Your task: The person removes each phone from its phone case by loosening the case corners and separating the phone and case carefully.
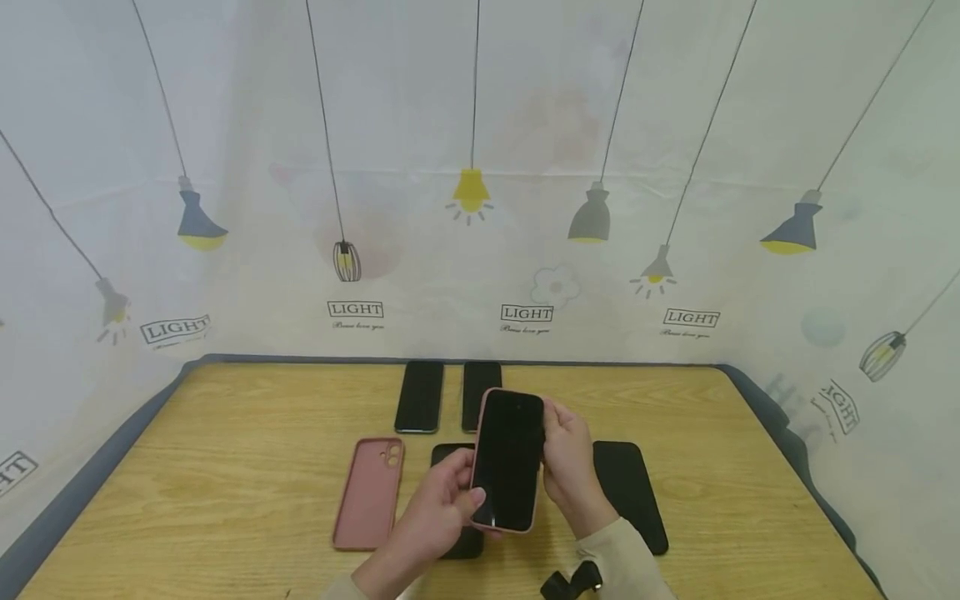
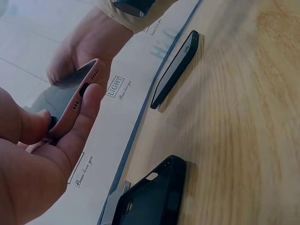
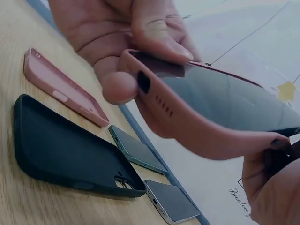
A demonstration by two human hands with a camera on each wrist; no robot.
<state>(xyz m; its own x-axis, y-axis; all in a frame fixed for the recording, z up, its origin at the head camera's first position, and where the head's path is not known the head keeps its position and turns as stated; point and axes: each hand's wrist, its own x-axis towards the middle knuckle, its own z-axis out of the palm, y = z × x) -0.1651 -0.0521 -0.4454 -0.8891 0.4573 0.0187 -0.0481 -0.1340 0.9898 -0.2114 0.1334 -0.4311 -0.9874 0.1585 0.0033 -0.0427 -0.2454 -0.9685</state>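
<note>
Both hands hold a smartphone (image 1: 510,460) in a pink case, screen up, above the table. My left hand (image 1: 442,504) grips its lower left corner, with the thumb on the front edge. My right hand (image 1: 572,462) grips the upper right side. In the right wrist view, the pink case (image 3: 197,140) wraps the phone's bottom edge, with a port opening and a row of small holes. Below the hands lies an empty dark case (image 3: 75,145), partly hidden in the head view. An empty pink case (image 1: 367,496) lies left of the left hand.
Two dark phones (image 1: 418,397) (image 1: 482,375) lie side by side at the table's back edge. Another dark phone (image 1: 633,496) lies beside the right forearm. A black strap-like object (image 1: 572,581) shows near the right sleeve. A printed cloth (image 1: 450,275) hangs behind the wooden table (image 1: 225,467).
</note>
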